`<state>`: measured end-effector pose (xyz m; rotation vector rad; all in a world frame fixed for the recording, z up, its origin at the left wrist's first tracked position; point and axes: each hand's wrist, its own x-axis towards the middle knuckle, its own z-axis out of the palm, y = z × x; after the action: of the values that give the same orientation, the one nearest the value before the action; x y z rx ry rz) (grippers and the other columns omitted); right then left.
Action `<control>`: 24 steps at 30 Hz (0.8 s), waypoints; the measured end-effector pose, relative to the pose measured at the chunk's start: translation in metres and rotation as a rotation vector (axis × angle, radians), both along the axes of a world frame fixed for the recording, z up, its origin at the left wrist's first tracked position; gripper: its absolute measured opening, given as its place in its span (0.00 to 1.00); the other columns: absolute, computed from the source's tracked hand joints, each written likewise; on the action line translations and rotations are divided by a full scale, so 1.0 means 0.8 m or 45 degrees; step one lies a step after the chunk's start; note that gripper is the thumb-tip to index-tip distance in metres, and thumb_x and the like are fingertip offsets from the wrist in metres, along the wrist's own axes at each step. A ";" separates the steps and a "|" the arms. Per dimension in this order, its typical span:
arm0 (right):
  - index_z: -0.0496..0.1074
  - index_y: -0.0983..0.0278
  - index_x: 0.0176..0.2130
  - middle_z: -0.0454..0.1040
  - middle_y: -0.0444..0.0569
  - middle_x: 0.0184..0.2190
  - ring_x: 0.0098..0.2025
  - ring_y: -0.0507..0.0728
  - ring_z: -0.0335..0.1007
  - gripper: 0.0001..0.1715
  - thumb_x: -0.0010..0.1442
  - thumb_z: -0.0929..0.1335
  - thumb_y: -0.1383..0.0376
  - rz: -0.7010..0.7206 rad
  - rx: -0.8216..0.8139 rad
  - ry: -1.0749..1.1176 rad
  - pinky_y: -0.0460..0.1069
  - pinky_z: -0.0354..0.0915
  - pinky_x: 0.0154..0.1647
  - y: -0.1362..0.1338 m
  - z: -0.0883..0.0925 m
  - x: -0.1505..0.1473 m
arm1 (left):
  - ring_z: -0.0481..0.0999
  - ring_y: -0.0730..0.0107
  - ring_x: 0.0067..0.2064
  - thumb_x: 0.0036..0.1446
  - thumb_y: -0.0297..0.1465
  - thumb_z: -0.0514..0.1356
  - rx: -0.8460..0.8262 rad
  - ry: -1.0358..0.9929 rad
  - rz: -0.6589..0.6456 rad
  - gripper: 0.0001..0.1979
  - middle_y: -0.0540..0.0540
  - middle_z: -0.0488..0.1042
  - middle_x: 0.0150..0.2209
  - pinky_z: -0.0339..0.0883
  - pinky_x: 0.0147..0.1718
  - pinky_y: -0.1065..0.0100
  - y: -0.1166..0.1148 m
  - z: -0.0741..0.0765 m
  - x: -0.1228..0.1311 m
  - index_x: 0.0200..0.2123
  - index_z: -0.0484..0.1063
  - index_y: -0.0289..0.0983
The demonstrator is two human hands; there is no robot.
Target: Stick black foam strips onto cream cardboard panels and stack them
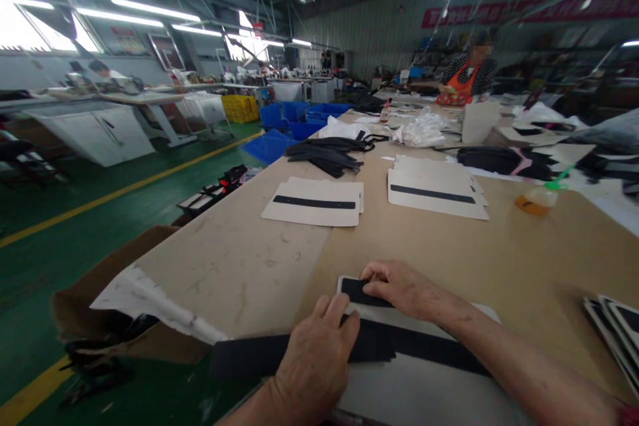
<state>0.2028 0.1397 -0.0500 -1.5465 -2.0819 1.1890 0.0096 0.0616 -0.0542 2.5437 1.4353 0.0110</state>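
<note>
My left hand point(314, 363) lies fingers-down on a long black strip point(249, 354) that runs across the table's near edge and sticks out over it to the left. My right hand point(402, 288) presses its fingers flat on a short black strip point(355, 290) lying on a pale card point(486, 311) in front of me. Both hands rest on the strips; neither is lifted.
Two stacks of pale cards with black strips point(315, 202) point(435, 192) lie mid-table, with a heap of black strips point(327, 154) behind them. A glue bottle point(538, 198) sits at the right. Black-and-white pieces point(616, 326) lie at the right edge. A person in orange point(469, 76) works far off. A cardboard box point(100, 293) stands at the left.
</note>
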 end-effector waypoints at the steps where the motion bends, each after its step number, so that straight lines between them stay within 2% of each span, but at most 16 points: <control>1: 0.75 0.62 0.34 0.72 0.42 0.24 0.26 0.51 0.63 0.06 0.54 0.68 0.66 0.005 0.009 -0.029 0.46 0.55 0.28 0.000 0.000 -0.001 | 0.66 0.52 0.55 0.57 0.21 0.49 -0.002 0.009 0.001 0.23 0.38 0.62 0.61 0.70 0.52 0.53 0.000 0.000 0.000 0.55 0.68 0.37; 5: 0.76 0.62 0.34 0.73 0.43 0.25 0.27 0.51 0.64 0.07 0.54 0.68 0.67 0.019 0.041 -0.109 0.46 0.55 0.29 0.001 0.003 -0.006 | 0.62 0.48 0.61 0.55 0.21 0.51 -0.022 0.063 0.003 0.23 0.37 0.52 0.68 0.68 0.54 0.51 0.003 0.001 0.001 0.54 0.68 0.36; 10: 0.76 0.63 0.35 0.75 0.44 0.26 0.28 0.52 0.65 0.07 0.55 0.68 0.67 0.011 0.063 -0.122 0.47 0.56 0.29 0.001 0.002 -0.006 | 0.64 0.49 0.59 0.55 0.21 0.51 -0.051 0.076 -0.015 0.24 0.38 0.52 0.69 0.69 0.53 0.51 0.005 -0.003 0.001 0.56 0.66 0.38; 15: 0.75 0.63 0.35 0.76 0.45 0.27 0.28 0.52 0.66 0.07 0.55 0.67 0.67 -0.016 0.024 -0.086 0.47 0.56 0.29 0.001 -0.006 -0.011 | 0.67 0.48 0.58 0.54 0.21 0.51 -0.056 0.075 -0.024 0.24 0.35 0.52 0.69 0.69 0.52 0.50 0.005 -0.003 0.001 0.54 0.67 0.36; 18: 0.75 0.63 0.36 0.76 0.45 0.27 0.28 0.52 0.66 0.07 0.55 0.67 0.66 -0.013 0.046 -0.053 0.47 0.56 0.29 0.002 -0.002 -0.010 | 0.69 0.48 0.57 0.53 0.21 0.51 -0.065 0.079 -0.021 0.23 0.34 0.53 0.68 0.70 0.51 0.51 0.006 0.000 0.001 0.53 0.67 0.36; 21: 0.75 0.63 0.41 0.74 0.43 0.27 0.28 0.52 0.66 0.14 0.53 0.70 0.64 0.001 -0.030 -0.052 0.47 0.57 0.29 0.000 0.017 0.019 | 0.70 0.49 0.57 0.54 0.21 0.51 -0.071 0.082 -0.018 0.23 0.33 0.52 0.69 0.70 0.51 0.51 0.006 0.002 0.001 0.53 0.68 0.37; 24: 0.73 0.59 0.49 0.74 0.41 0.29 0.29 0.52 0.67 0.25 0.50 0.72 0.65 0.008 -0.176 -0.030 0.47 0.57 0.29 -0.011 0.036 0.086 | 0.68 0.48 0.60 0.51 0.20 0.51 -0.097 0.094 -0.019 0.27 0.33 0.49 0.69 0.68 0.54 0.50 0.008 0.001 0.000 0.55 0.67 0.37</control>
<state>0.2716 0.1309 -0.0213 -1.6219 -2.0593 1.3491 0.0094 0.0679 -0.0535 2.5171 1.4146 -0.1394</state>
